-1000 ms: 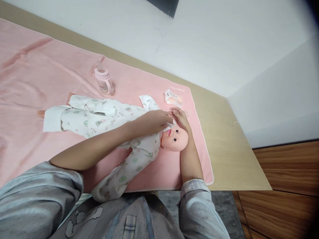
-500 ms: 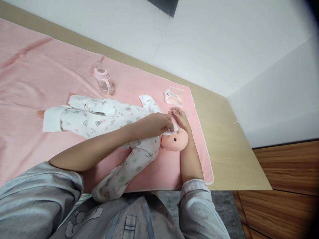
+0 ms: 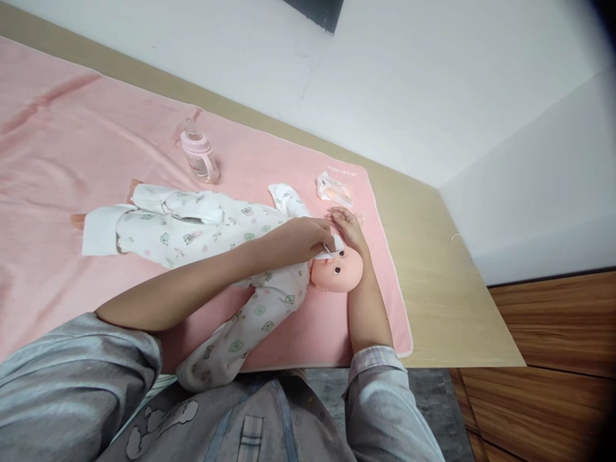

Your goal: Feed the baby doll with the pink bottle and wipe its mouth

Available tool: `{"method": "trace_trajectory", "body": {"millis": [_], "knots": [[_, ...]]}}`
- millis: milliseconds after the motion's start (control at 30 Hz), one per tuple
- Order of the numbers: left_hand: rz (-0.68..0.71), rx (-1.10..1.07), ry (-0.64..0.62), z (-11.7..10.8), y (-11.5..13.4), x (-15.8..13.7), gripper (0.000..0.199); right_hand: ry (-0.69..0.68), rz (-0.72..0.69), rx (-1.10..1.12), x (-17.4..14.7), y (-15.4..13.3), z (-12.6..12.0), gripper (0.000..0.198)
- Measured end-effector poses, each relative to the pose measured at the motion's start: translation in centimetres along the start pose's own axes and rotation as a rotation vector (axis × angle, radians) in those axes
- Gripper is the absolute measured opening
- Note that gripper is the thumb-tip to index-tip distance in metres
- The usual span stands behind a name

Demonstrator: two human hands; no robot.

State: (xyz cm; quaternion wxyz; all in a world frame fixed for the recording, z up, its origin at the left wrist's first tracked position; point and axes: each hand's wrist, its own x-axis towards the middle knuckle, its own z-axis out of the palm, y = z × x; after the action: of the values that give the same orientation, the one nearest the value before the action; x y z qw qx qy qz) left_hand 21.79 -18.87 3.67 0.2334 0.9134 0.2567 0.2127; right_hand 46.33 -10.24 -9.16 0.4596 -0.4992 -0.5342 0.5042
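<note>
A baby doll (image 3: pixel 250 221) in printed white clothes lies on its back, its head (image 3: pixel 344 273) to the right and its feet to the left. My left hand (image 3: pixel 308 237) reaches across the doll's chest and pinches a white wipe (image 3: pixel 337 245) against its face, by the mouth and cheek. Both dark eyes show beside the wipe. My right hand (image 3: pixel 347 226) rests beyond the head with its fingers stretched out, holding nothing visible. The right forearm lies along the crown of the head. My left fingertips are partly hidden by the wipe.
Under the doll is a pink blanket (image 3: pixel 62 154) spread over a wooden table (image 3: pixel 433 256). A pink baby bottle (image 3: pixel 198 155) stands beyond the doll's legs. A small crumpled plastic packet (image 3: pixel 334 188) lies past my right hand. A white wall (image 3: pixel 385 83) borders the table's far side.
The wipe has shifted slightly on the doll's face, so the farther eye now shows more fully. My right hand and the doll's body have stayed in place.
</note>
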Motion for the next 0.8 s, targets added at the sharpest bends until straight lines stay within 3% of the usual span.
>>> {"method": "trace_trajectory", "body": {"millis": [700, 800], "knots": [[0.004, 0.029, 0.035, -0.27, -0.27, -0.13, 0.030, 0.021, 0.007, 0.000, 0.14, 0.18, -0.07, 0.024], [0.007, 0.029, -0.011, -0.84, -0.33, -0.26, 0.031, 0.012, 0.000, 0.002, 0.15, 0.21, -0.12, 0.024]]}}
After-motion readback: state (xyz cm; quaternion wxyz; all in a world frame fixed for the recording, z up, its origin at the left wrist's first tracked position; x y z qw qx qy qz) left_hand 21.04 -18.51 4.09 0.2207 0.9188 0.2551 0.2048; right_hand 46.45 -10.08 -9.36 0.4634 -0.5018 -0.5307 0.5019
